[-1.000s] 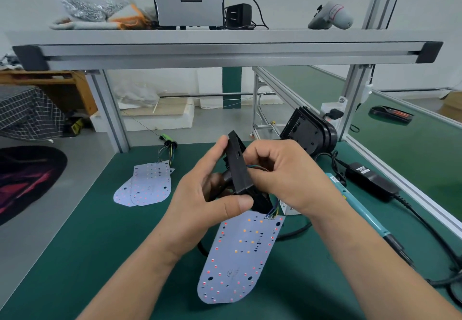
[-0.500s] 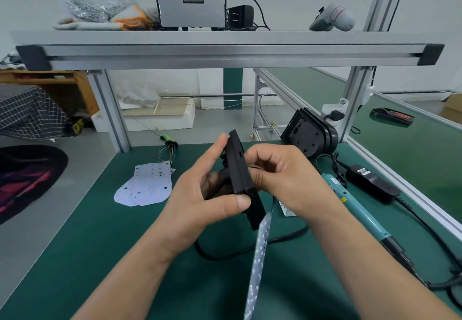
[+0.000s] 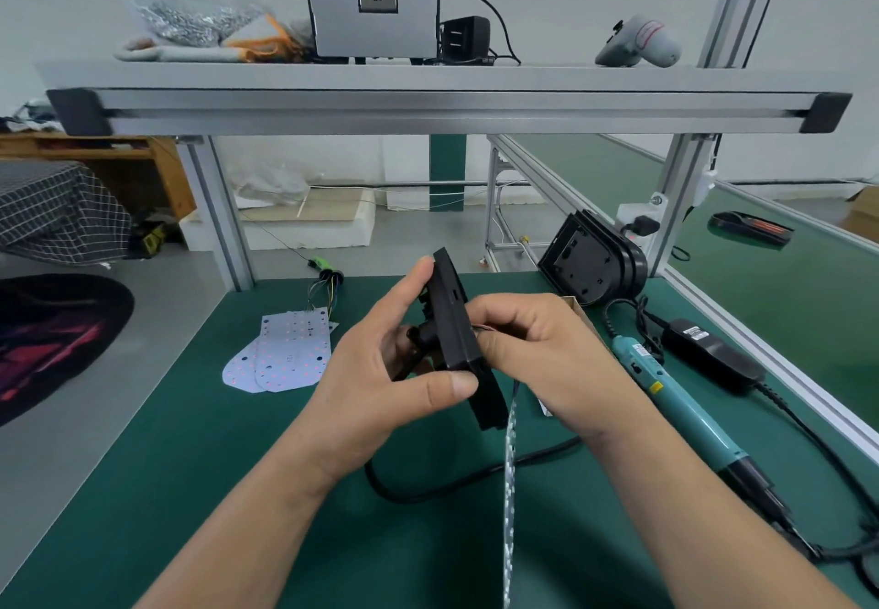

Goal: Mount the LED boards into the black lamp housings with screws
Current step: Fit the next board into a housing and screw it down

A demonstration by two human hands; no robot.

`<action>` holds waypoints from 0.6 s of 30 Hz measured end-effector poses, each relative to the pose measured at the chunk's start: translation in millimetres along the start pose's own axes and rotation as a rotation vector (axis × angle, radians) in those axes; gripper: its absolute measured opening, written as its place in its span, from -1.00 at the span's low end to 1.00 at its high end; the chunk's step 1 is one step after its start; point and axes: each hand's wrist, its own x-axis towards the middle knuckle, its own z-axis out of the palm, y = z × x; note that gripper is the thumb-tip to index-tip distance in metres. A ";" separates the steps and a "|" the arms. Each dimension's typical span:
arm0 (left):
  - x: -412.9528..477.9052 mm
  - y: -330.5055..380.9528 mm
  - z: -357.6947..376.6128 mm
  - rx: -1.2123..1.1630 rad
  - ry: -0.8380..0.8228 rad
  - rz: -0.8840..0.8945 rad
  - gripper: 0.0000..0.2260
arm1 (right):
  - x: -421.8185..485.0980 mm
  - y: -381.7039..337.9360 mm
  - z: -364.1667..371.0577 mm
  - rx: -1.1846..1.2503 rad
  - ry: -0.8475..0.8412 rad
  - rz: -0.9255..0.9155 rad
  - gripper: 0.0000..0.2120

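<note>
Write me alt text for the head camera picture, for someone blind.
A left hand and a right hand hold a black lamp housing on edge above a green workbench, an LED board dangling edge-on below it. A teal electric screwdriver lies to the right, spare LED boards to the left, another housing behind.

A green mat [image 3: 190,489] is covering the workbench. 1 gray metal box [image 3: 371,4], 1 black plug adapter [image 3: 463,35] and 1 gray handheld device [image 3: 637,44] are sitting on the aluminum shelf [image 3: 428,106] above. 1 black power brick [image 3: 713,354] is lying on the mat at right.
</note>
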 end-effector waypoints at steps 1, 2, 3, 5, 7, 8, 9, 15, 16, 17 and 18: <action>0.2 -0.4 0.8 0.003 0.000 -0.004 -0.04 | -0.1 1.6 -1.0 -0.010 -0.024 0.007 -0.78; 0.1 -0.7 0.8 0.000 0.001 -0.008 -0.04 | 0.3 2.8 -1.6 -0.025 -0.053 0.009 -0.76; 0.4 -1.1 0.4 -0.009 -0.001 -0.011 -0.03 | 0.3 4.3 -1.8 -0.036 -0.079 0.009 -0.73; 0.7 -1.9 -0.4 -0.026 -0.003 -0.012 -0.02 | -2.0 6.0 -1.0 -0.026 -0.124 0.025 -0.67; 2.8 -3.0 0.5 -0.035 -0.006 -0.011 -0.02 | -4.2 6.5 -0.1 0.017 -0.123 0.048 -0.65; 3.5 -3.5 1.2 -0.042 -0.003 -0.014 -0.02 | -3.7 8.1 0.4 0.022 -0.109 0.054 -0.67; 4.8 -3.9 2.3 -0.047 -0.002 -0.016 -0.03 | -2.3 10.4 0.9 0.013 -0.094 0.055 -0.69; 5.1 -11.8 3.1 -0.064 0.081 -0.061 -0.44 | -2.8 30.8 4.6 0.138 0.049 0.075 -0.74; 4.8 -12.6 2.9 -0.053 0.108 -0.054 -0.52 | -2.9 33.4 2.8 0.174 0.066 0.072 -0.74; 4.7 -14.2 2.2 -0.048 0.126 -0.047 -0.58 | -2.1 35.3 0.4 0.203 0.098 0.062 -0.74; 4.5 -16.6 1.2 -0.060 0.136 -0.047 -0.64 | -1.3 37.1 -3.3 0.213 0.154 0.049 -0.73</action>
